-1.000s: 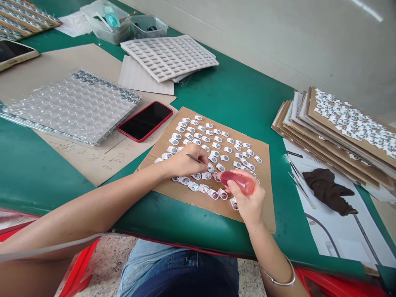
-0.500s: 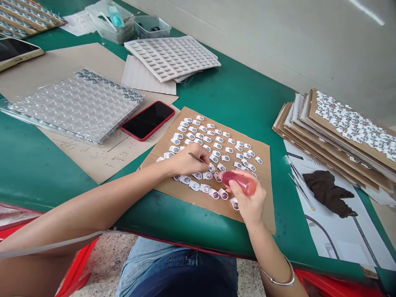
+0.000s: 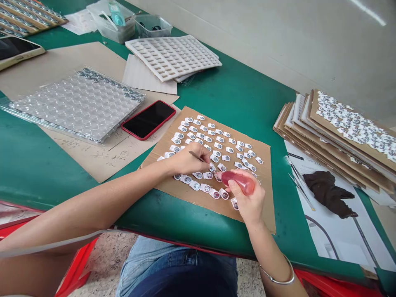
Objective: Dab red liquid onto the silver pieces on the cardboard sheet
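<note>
A brown cardboard sheet [image 3: 256, 185] lies at the table's front edge, bearing several small white tags with round metallic pieces [image 3: 194, 185]. Over its middle, my left hand [image 3: 193, 159] is closed on a thin metal tool [image 3: 196, 156], probably tweezers, whose tip is hidden among the tags. Just to the right, my right hand [image 3: 249, 198] grips a soft red squeeze bottle [image 3: 239, 182]. The bottle's nozzle points left and down, close to a tag near my left fingertips. Whether the nozzle touches the tag is too small to tell.
A red-cased phone [image 3: 149, 119] and clear plastic tray [image 3: 77, 105] lie left. White foam trays [image 3: 176, 55] and plastic tubs [image 3: 153, 28] are behind. On the right are stacked cardboard sheets [image 3: 349, 123], tweezers [image 3: 300, 181] and a dark cloth [image 3: 329, 192].
Both hands keep nearly the same place and hold. The red bottle has shifted very slightly left, and the whole view has moved a little.
</note>
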`<state>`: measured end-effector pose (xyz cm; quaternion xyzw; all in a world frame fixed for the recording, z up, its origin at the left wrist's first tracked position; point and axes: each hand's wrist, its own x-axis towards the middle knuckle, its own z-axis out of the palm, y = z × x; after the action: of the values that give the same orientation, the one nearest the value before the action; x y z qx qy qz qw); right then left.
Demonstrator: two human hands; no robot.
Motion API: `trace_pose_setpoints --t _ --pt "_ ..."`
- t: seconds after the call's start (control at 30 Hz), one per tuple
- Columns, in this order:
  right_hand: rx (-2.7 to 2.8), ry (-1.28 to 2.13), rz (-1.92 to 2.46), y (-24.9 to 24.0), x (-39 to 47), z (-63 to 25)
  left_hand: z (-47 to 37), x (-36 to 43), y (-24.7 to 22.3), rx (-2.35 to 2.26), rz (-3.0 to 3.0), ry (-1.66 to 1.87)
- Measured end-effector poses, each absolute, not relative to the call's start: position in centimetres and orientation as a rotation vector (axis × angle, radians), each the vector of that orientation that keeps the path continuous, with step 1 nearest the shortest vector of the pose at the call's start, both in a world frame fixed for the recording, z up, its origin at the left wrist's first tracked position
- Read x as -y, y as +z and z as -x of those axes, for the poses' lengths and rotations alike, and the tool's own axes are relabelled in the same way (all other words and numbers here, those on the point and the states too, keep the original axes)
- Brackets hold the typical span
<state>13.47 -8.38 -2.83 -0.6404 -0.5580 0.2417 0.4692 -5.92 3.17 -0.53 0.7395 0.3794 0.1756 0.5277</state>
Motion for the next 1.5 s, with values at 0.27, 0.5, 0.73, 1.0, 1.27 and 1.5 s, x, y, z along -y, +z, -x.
trace_pose_setpoints --t 0.27,0.5,0.73,1.0,1.27,1.5 --pt "1.386 0.588 1.563 -3.0 8.4 -13.4 5.9 -3.3 -0.6 -0.905 -1.790 0.426" --pt "1.402 0.587 1.549 -3.2 8.3 -13.3 6.0 -3.3 -0.9 -0.907 -1.792 0.432" --pt "1.391 0.607 1.556 -2.9 8.2 -13.1 5.9 -3.3 -0.9 -0.903 -1.796 0.436" --pt "1.013 0.667 1.298 -1.4 7.9 -13.9 6.0 -2.9 -0.7 -0.865 -1.895 0.482" --pt "0.815 0.829 1.094 2.9 4.2 -21.2 7.0 -3.7 0.4 -1.106 -1.863 0.876" --pt "0.259 1.066 1.006 -1.3 1.3 -29.3 9.3 -8.9 -1.2 -1.418 -1.408 1.073"
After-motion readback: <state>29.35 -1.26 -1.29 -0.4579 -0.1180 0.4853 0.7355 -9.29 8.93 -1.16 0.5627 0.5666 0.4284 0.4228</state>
